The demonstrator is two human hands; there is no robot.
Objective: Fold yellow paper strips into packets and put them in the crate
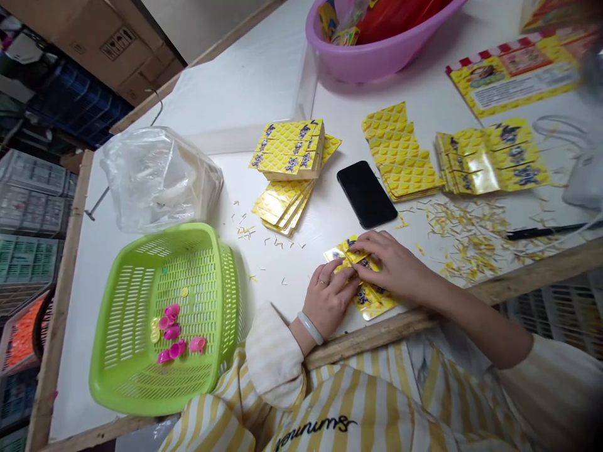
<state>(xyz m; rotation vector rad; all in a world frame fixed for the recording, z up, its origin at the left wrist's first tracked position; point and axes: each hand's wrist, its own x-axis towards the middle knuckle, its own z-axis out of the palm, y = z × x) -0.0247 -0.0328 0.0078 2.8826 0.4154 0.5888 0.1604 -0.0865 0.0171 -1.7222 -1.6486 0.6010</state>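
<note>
A yellow printed card sheet (372, 307) with dark blue lettering lies at the table's front edge, under both hands. My left hand (330, 295), with a ring and a pale bangle, has its bent fingers closed on the sheet. From the right, my right hand (391, 267) pinches the sheet's upper part, and its fingertips almost meet those of the left. The fingers cover much of the sheet. Just beyond the hands lies a black phone (367, 194). A stack of similar yellow cards (289, 147) stands farther back, on top of fanned-out cards (282, 204).
A green basket (226, 295) with small pink and yellow pieces stands left, before a clear plastic bag (160, 182). More yellow cards (400, 154) and folded cards (492, 157) lie right, beside thin yellow scraps (464, 238) and a black pen (541, 231). A pink basin (367, 66) is behind.
</note>
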